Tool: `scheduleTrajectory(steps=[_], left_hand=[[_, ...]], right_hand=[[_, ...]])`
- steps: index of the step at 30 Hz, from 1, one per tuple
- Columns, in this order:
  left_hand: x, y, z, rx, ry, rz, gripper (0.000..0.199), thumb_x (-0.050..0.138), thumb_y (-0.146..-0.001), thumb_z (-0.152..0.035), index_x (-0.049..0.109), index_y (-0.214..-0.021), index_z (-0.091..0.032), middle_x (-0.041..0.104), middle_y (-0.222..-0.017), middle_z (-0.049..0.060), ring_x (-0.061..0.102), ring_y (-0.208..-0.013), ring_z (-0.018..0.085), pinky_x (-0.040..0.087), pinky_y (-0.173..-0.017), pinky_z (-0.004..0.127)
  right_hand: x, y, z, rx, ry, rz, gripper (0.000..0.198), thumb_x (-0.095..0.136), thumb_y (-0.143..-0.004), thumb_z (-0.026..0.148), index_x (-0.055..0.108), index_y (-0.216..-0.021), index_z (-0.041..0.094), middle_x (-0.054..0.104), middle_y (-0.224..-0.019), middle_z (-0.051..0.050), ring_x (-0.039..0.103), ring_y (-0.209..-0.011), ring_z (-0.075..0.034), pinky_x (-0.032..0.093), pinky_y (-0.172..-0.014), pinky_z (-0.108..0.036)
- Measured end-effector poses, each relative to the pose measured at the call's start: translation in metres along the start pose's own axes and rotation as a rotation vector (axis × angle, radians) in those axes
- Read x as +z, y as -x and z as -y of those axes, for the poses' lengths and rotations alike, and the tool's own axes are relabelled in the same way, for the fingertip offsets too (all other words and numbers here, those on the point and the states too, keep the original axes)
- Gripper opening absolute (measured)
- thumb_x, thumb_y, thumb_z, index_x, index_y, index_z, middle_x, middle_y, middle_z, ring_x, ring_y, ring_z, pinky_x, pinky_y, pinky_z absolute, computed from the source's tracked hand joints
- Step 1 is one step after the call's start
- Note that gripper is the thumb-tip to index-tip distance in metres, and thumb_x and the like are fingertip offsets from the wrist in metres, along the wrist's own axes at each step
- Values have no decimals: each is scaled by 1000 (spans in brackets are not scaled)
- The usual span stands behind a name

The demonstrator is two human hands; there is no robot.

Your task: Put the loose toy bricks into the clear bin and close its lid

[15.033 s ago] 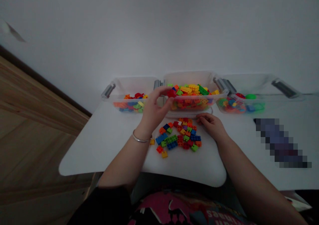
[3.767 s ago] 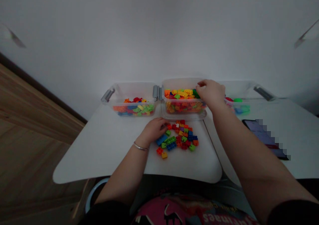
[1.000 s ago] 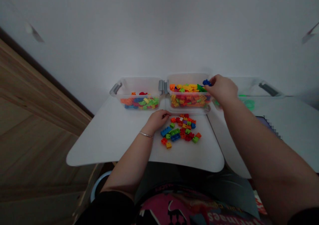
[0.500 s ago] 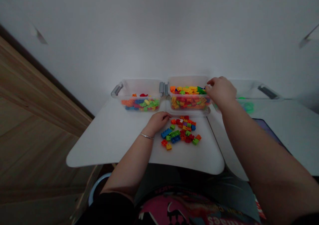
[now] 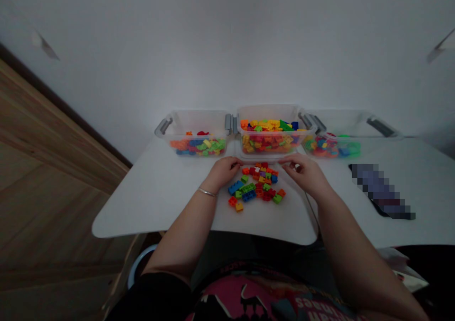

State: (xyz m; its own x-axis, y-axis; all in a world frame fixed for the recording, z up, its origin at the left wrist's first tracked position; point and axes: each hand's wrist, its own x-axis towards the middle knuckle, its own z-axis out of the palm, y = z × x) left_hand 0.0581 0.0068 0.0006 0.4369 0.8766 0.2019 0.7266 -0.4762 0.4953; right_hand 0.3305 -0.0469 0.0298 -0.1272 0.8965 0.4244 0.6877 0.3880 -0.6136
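A loose pile of toy building bricks (image 5: pixel 249 187) in red, orange, green, blue and yellow lies on the white table between my hands. My left hand (image 5: pixel 223 173) rests at the pile's upper left, its fingers loosely bent and holding nothing I can see. On the other side, my right hand (image 5: pixel 305 173) hovers at the pile's upper right with thumb and forefinger apart. Just behind the pile stands the middle clear plastic box (image 5: pixel 273 111), heaped with bricks, many of them yellow and orange.
A left clear box (image 5: pixel 199 117) holds mixed pieces, and a right clear box (image 5: pixel 348 120) holds several bricks and something bright green. A dark, pixelated flat device (image 5: pixel 382 193) lies on the right table. The white wall (image 5: pixel 227 41) rises behind the boxes.
My right hand has come down from the right rim of the middle box to the upper right of the brick pile. My left hand has stayed in place.
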Motion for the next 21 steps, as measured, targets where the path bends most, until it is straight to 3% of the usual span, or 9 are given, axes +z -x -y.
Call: scheduleTrajectory(steps=[3, 6, 13, 21], left_hand=[[0, 0, 0, 6, 10, -2, 26, 49, -87, -19, 71, -101, -17, 72, -101, 7, 65, -94, 20, 50, -88, 31], [0, 0, 0, -3, 11, 1, 25, 50, -87, -19, 71, -101, -17, 72, -101, 7, 65, -93, 20, 50, -87, 31], [-2, 0, -2, -3, 16, -1, 25, 50, -87, -19, 71, -101, -17, 72, -102, 7, 65, -94, 19, 50, -88, 31], [-2, 0, -1, -5, 2, -3, 25, 50, -87, -20, 71, -101, -18, 73, -101, 6, 65, -93, 20, 50, -87, 31]], right_hand=[[14, 11, -16, -67, 79, 121, 23, 53, -79, 23, 73, -90, 24, 72, -102, -8, 65, -92, -25, 51, -82, -42], [21, 19, -23, -71, 145, 167, 24, 54, -78, 21, 72, -94, 24, 72, -105, -7, 64, -99, -25, 47, -92, -43], [21, 25, -21, 29, 346, 128, 17, 57, -79, 27, 68, -91, 22, 68, -89, -7, 59, -85, -25, 48, -80, -40], [25, 27, -18, 109, 337, 95, 7, 56, -80, 29, 61, -84, 25, 66, -80, -7, 59, -85, -27, 48, -73, -39]])
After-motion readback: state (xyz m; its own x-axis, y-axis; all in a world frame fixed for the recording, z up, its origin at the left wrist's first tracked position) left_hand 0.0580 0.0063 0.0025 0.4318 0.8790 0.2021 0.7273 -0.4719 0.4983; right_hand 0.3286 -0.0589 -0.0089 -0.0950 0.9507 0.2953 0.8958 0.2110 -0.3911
